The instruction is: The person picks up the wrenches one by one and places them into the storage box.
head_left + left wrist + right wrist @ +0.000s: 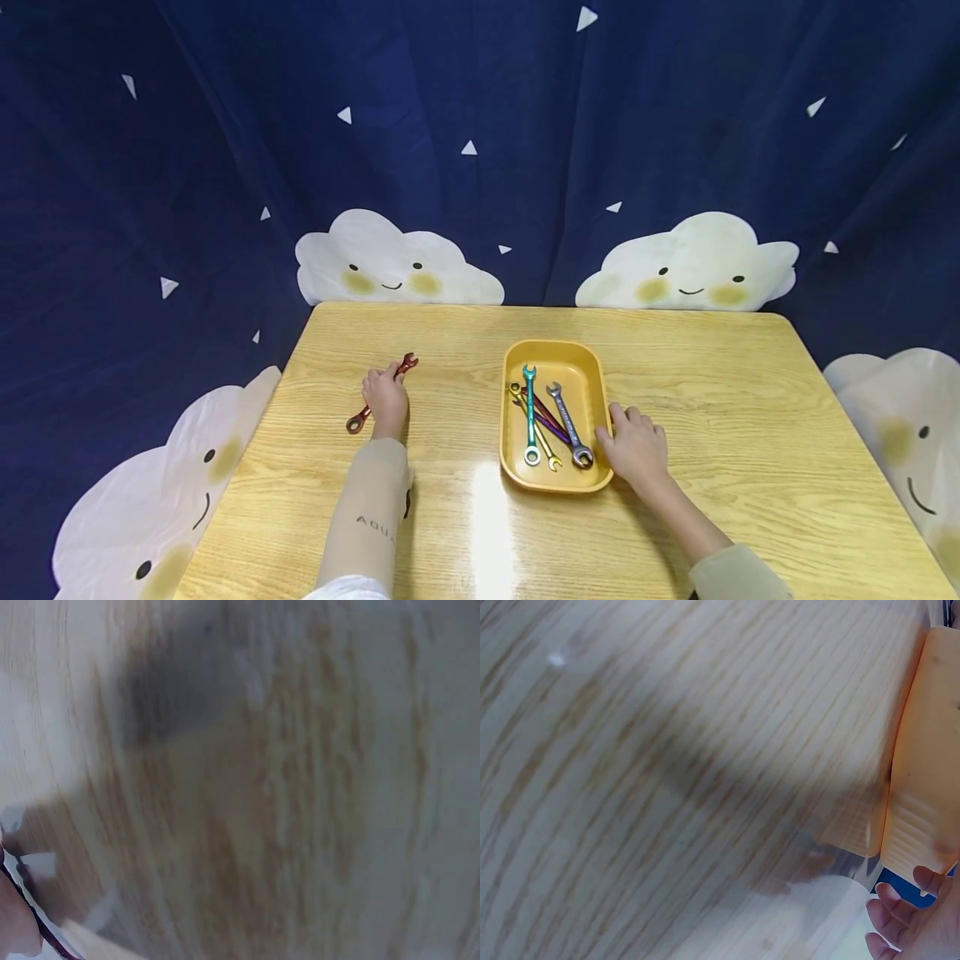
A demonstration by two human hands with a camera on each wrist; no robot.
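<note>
My left hand (387, 398) grips a dark red combination wrench (408, 363) around its middle, over the left part of the table. The open end points away to the right and the ring end shows below the fingers. At the lower left corner of the left wrist view, part of that hand (16, 919) and the wrench's shaft appear. My right hand (637, 442) is at the right side of a yellow tray (517, 357), fingers loosely bent beside its wall. In the tray lie a teal wrench (530, 412), a gold wrench (545, 445), a grey-violet wrench (567, 421) and partly covered red and purple ones.
The wooden table (450, 358) carries the tray right of its middle. A dark blue curtain (465, 75) with white clouds and triangles hangs behind and beside the table. Light glares off the table's front middle.
</note>
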